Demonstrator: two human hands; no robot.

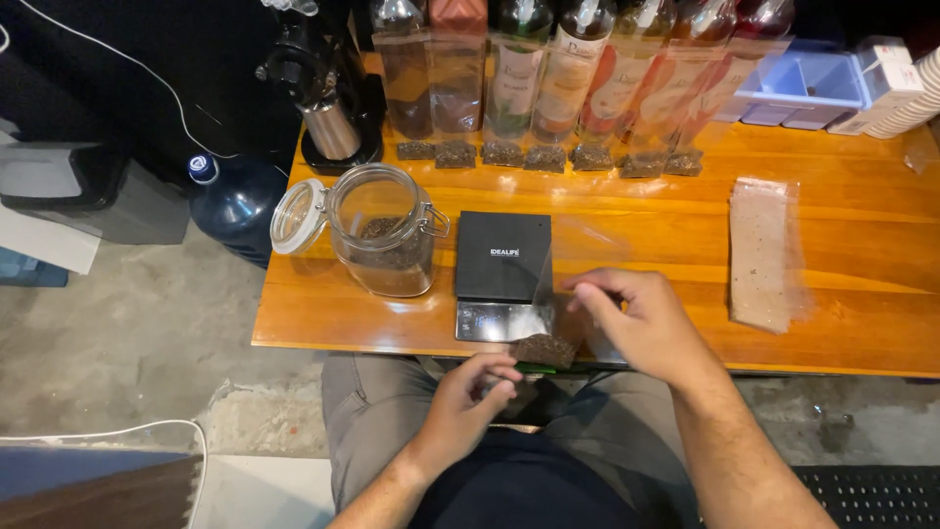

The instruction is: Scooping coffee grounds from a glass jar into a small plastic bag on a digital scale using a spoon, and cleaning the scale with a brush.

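Observation:
A small clear bag (551, 323) with dark loose grounds at its bottom hangs over the front table edge, in front of a black digital scale (503, 274). My right hand (636, 323) pinches the bag's upper part. My left hand (470, 394) holds the filled bottom end from below. An open glass clip-top jar (384, 233), partly filled with the same dark grounds, stands left of the scale.
Several small filled bags (548, 157) lie in a row before tall bottles (587, 69) at the back. A stack of clear flat bags (764, 255) lies at right. A grinder (328, 88) stands back left, a blue water jug (235, 201) beside the wooden table (862, 333).

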